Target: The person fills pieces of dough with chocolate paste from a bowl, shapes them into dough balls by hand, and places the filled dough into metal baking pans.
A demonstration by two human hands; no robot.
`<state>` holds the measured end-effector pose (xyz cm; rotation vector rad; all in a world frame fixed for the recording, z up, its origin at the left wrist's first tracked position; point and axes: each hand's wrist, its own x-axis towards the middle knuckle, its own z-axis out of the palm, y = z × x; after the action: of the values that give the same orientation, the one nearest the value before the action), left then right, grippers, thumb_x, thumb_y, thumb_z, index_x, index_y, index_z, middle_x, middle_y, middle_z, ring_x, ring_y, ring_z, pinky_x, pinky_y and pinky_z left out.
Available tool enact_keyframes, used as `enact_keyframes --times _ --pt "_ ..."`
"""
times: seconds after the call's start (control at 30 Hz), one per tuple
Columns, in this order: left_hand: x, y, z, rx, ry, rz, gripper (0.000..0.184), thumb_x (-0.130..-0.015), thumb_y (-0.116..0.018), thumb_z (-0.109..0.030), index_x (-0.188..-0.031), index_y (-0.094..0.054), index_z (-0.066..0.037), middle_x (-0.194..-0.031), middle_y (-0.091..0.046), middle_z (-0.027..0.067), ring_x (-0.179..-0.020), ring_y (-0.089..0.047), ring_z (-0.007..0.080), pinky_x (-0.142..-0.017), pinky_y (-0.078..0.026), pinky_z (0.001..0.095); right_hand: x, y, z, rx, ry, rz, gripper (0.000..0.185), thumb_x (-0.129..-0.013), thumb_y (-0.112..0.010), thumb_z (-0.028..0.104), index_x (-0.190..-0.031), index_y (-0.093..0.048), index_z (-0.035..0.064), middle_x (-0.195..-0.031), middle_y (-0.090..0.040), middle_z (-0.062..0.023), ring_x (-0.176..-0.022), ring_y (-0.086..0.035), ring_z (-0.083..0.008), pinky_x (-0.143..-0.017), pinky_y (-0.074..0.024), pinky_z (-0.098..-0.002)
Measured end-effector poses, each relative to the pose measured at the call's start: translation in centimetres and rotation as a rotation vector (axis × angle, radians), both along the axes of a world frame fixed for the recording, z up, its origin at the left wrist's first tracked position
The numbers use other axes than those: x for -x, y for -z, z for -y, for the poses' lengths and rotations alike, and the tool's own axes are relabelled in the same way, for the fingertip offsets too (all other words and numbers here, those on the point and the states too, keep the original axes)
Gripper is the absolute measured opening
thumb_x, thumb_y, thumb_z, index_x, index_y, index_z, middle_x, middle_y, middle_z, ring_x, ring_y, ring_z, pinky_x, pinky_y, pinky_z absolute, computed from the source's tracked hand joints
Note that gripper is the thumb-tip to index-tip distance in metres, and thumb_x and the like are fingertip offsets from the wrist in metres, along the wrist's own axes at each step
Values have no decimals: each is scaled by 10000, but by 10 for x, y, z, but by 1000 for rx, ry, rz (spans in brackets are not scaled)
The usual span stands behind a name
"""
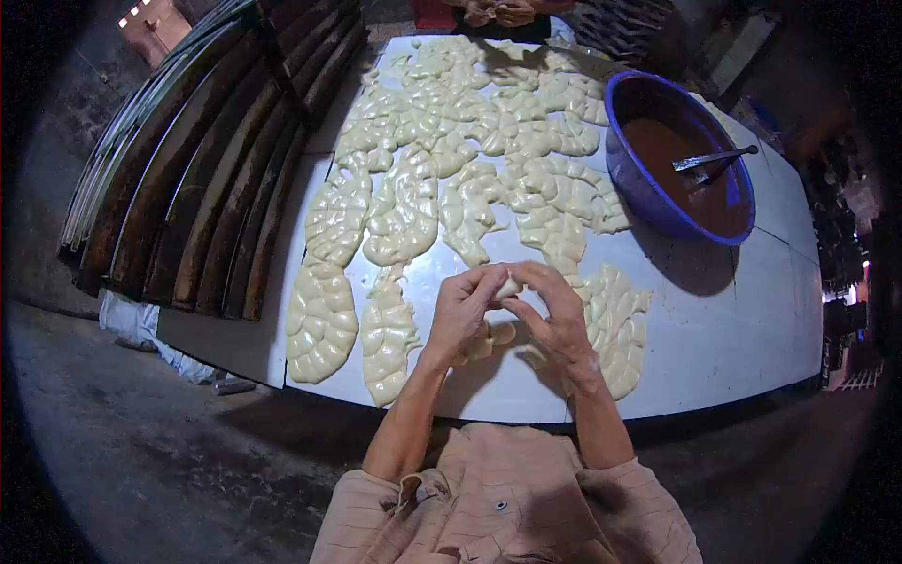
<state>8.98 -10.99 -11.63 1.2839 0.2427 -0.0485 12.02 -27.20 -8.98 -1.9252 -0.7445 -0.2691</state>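
Observation:
Pale, glossy dough pieces [402, 209] lie pressed together in clusters over much of the white table [507, 381]. Above the near part of the table, my left hand [465, 315] and my right hand [552, 315] meet at the fingertips. Between them is a small lump of pale dough [508, 288], pinched from both sides. More dough [490, 338] shows below my left hand, partly hidden by it. Both hands are closed on dough.
A blue basin [631, 174] of brown liquid, with a metal-handled tool [716, 158] in it, stands at the right. Long dark trays [211, 179] stack on edge at the left. Another person's hands [498, 11] show at the far edge.

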Motion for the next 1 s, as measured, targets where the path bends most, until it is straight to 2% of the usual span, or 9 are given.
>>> enact_keyframes --times 0.07,0.17,0.2,0.3,0.47,0.7,0.87,0.97,1.0 --pt "8 -1 -4 -101 29 -53 472 -973 -614 -290 -1345 -548 -6 -1054 -705 104 -922 -692 223 -783 -570 329 0 10 13 79 -89 -79 362 -873 -708 164 -1194 -629 18 -1082 -661 -118 -901 -651 -209 -810 -519 -323" --pt "27 -3 -13 -696 -30 27 710 -928 -635 -437 -1436 -422 10 -1045 -703 155 -907 -686 294 -788 -533 387 1 15 18 2 -88 -520 326 -888 -667 122 -1191 -630 9 -1035 -669 -124 -903 -648 -198 -810 -514 -315" --pt "34 -3 -22 -781 86 81 931 -814 -751 -436 -1499 -292 -4 -1153 -651 205 -1008 -634 387 -873 -492 464 4 16 16 -35 -92 -668 302 -899 -643 113 -1178 -634 -1 -1016 -670 -129 -900 -648 -202 -808 -512 -315" --pt "51 6 -31 -1107 413 259 1011 -706 -829 -385 -1485 -317 6 -1258 -595 197 -1111 -586 366 -968 -439 448 8 20 20 154 -198 -695 278 -935 -557 114 -1144 -628 -54 -1007 -670 -152 -905 -643 -240 -824 -502 -331" --pt "61 21 -23 -1196 304 331 619 -685 -818 -289 -1221 -575 -98 -1082 -591 86 -1035 -551 280 -898 -392 419 9 20 30 339 -284 -673 297 -919 -560 113 -1168 -634 -31 -1024 -669 -162 -923 -637 -251 -847 -500 -344" --pt "56 27 -13 -1291 339 274 565 -694 -813 -256 -1178 -582 -77 -1046 -586 89 -1010 -559 273 -861 -393 428 22 10 17 597 -341 -286 458 -871 -664 274 -1246 -569 29 -1061 -590 -154 -947 -600 -367 -825 -490 -444" --pt "61 16 -18 -1160 405 207 1116 -683 -845 -326 -1548 -184 -80 -1181 -595 129 -1112 -556 317 -1005 -357 478 25 -7 17 594 -272 -398 521 -868 -662 307 -1313 -548 61 -1151 -589 -167 -1034 -594 -344 -905 -479 -427" --pt "66 7 -27 -1079 437 185 1141 -658 -860 -355 -1547 -197 -89 -1177 -596 136 -1143 -545 333 -1058 -318 539 22 19 22 651 -334 -300 542 -904 -611 356 -1362 -530 76 -1295 -550 -177 -1144 -556 -345 -978 -448 -414" --pt "64 1 -31 -1025 525 93 1147 -672 -846 -422 -1548 -187 -88 -1374 -517 200 -1295 -472 371 -1137 -231 586 18 27 24 639 -337 -309 534 -910 -605 353 -1361 -532 76 -1303 -547 -177 -1152 -552 -349 -984 -446 -414"
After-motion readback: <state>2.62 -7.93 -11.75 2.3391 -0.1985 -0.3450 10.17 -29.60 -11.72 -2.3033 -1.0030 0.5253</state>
